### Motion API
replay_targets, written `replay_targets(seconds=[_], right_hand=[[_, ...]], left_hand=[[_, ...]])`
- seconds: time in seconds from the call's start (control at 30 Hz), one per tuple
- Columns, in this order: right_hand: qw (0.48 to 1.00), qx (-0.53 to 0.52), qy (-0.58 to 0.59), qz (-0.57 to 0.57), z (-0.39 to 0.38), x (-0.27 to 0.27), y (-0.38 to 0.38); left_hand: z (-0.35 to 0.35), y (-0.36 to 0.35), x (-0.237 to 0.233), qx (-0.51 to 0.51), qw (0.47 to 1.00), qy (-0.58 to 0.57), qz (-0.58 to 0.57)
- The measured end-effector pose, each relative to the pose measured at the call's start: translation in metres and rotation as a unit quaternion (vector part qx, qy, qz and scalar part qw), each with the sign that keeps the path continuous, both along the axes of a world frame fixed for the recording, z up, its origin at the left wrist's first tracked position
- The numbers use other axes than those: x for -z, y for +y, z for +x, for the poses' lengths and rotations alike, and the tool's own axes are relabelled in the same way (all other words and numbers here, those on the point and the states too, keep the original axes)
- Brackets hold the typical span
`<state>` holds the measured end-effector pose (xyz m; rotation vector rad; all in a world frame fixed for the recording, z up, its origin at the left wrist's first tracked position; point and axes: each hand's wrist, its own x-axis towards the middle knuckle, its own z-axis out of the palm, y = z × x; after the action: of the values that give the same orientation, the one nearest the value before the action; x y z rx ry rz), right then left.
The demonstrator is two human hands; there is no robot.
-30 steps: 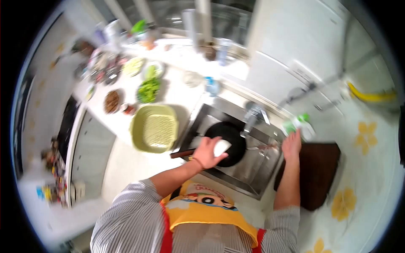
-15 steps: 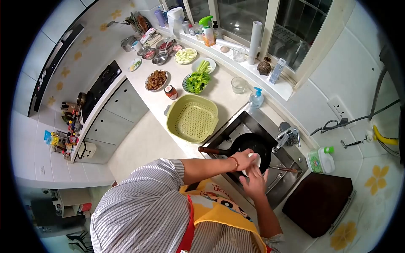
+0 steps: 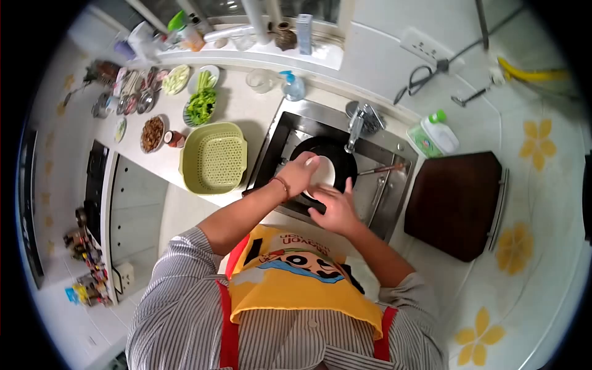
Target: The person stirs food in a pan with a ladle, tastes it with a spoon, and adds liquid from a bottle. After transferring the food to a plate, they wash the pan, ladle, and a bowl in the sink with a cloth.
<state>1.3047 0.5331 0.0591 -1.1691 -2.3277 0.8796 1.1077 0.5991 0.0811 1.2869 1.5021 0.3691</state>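
Observation:
Over the sink (image 3: 392,206), my left hand (image 3: 297,175) grips a small white bowl (image 3: 323,172) by its left side. My right hand (image 3: 338,208) touches the bowl's near edge, its fingers apart and some tips at the rim. Beneath the bowl a black wok (image 3: 313,147) rests in the sink, partly covered by both hands. The faucet (image 3: 355,134) stands just beyond the wok. To the wok's right, a thin utensil with a brown handle (image 3: 387,168) lies across the sink.
Left of the sink sits a green colander basket (image 3: 214,161). Beyond are leafy greens (image 3: 201,106), a jar (image 3: 174,139) and a plate of brown food (image 3: 152,134). A soap bottle (image 3: 293,88) stands behind the sink. On the right are a white jug (image 3: 434,135) and a dark board (image 3: 453,205).
The view has swung to the right, so the counter items sit further left. Both hands stay at the white bowl; more of its inside shows now.

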Motion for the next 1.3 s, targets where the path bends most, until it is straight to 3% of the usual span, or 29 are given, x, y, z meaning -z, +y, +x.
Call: replay_targets(seconds=[0.03,0.1,0.17,0.23,0.3,0.33,0.37,0.4,0.43,0.53,0.6,0.63,0.67,0.7,0.73,0.77,0.83,0.87,0.9,0.93,0.97,1.03,1.1,1.13,1.17,1.2,1.23,1.27,1.3], right_hand=[[0.994,-0.02,-0.097,0.035,0.006,-0.002,0.003],[0.988,0.057,-0.112,0.094,-0.009,0.005,-0.006],[0.986,0.097,0.129,-0.028,-0.025,-0.001,-0.006],[0.987,0.053,0.154,-0.002,-0.004,0.004,0.004],[0.993,-0.015,-0.115,0.001,0.013,-0.002,0.009],[0.978,0.08,-0.123,0.148,0.004,0.013,0.002],[0.978,0.089,-0.123,0.147,-0.001,0.005,0.0],[0.997,0.055,-0.048,0.04,-0.002,-0.009,-0.001],[0.998,0.016,0.027,-0.063,-0.001,-0.017,0.001],[0.984,0.079,0.156,0.041,0.028,0.008,-0.004],[0.921,0.238,0.275,0.138,0.027,0.015,0.005],[0.893,0.337,0.286,0.082,0.02,0.018,0.003],[0.821,0.361,0.419,-0.14,0.008,0.035,0.003],[0.69,0.358,0.522,-0.351,-0.007,0.03,0.007],[0.627,0.342,0.54,-0.445,-0.015,0.024,0.003],[0.604,0.429,0.508,-0.439,-0.023,0.021,0.007],[0.67,0.452,0.358,-0.468,-0.006,0.058,0.027],[0.75,0.421,0.328,-0.392,0.006,0.071,0.03],[0.89,0.34,0.238,-0.191,0.016,0.085,0.034],[0.976,0.212,0.049,-0.023,0.028,0.075,0.041],[0.993,0.103,0.042,0.043,0.026,0.07,0.047],[0.997,0.066,-0.001,0.043,0.02,0.064,0.053],[0.967,0.17,0.186,0.049,0.017,0.052,0.059],[0.907,0.297,0.256,-0.153,0.01,0.049,0.059],[0.789,0.404,0.305,-0.349,0.001,0.049,0.054],[0.728,0.364,0.449,-0.369,-0.013,0.058,0.044],[0.714,0.386,0.48,-0.334,-0.023,0.083,0.039],[0.7,0.404,0.509,-0.296,-0.034,0.109,0.034],[0.715,0.374,0.448,-0.386,-0.025,0.085,0.029]], left_hand=[[0.005,-0.003,0.004,0.014,1.0,0.004,-0.005],[0.016,-0.009,0.018,0.007,0.999,0.023,0.037],[0.019,-0.002,0.033,0.015,1.0,0.013,0.013],[0.003,0.0,0.047,-0.073,0.988,-0.132,-0.022],[0.009,-0.007,0.017,-0.03,0.999,-0.034,0.006],[0.017,-0.007,0.003,-0.03,0.997,-0.045,-0.062],[0.024,-0.005,-0.003,-0.029,0.99,-0.057,-0.129],[0.022,-0.002,0.019,-0.012,0.997,-0.047,-0.067],[0.013,0.0,0.039,-0.057,0.983,-0.138,-0.107],[-0.003,-0.01,0.041,-0.075,0.981,-0.166,-0.071],[0.003,-0.006,0.027,-0.15,0.972,-0.169,-0.06],[0.009,-0.009,0.029,-0.151,0.972,-0.17,-0.059],[0.018,-0.012,0.035,-0.144,0.976,-0.162,0.01],[0.027,-0.018,0.044,-0.138,0.975,-0.152,0.08],[0.034,-0.027,0.064,-0.147,0.978,-0.127,0.071],[0.043,-0.035,0.067,-0.125,0.978,-0.115,0.125],[0.049,-0.035,0.041,-0.117,0.977,-0.134,0.113],[0.043,-0.031,0.053,0.002,0.99,-0.032,0.14],[0.034,-0.024,0.063,0.113,0.978,0.078,0.158],[0.037,-0.02,0.043,0.204,0.958,0.171,0.104],[0.042,-0.017,0.024,0.288,0.922,0.257,0.037],[0.041,-0.012,0.023,0.312,0.903,0.272,0.11],[0.033,-0.005,0.027,0.121,0.958,0.169,0.198],[0.036,-0.004,0.033,0.006,0.977,0.085,0.197],[0.043,-0.012,0.048,-0.103,0.981,0.007,0.165],[0.055,-0.021,0.051,-0.17,0.975,-0.025,0.14],[0.061,-0.028,0.053,-0.236,0.964,-0.057,0.113],[0.056,-0.03,0.057,-0.21,0.974,-0.039,0.08],[0.049,-0.026,0.062,-0.184,0.982,-0.021,0.048]])
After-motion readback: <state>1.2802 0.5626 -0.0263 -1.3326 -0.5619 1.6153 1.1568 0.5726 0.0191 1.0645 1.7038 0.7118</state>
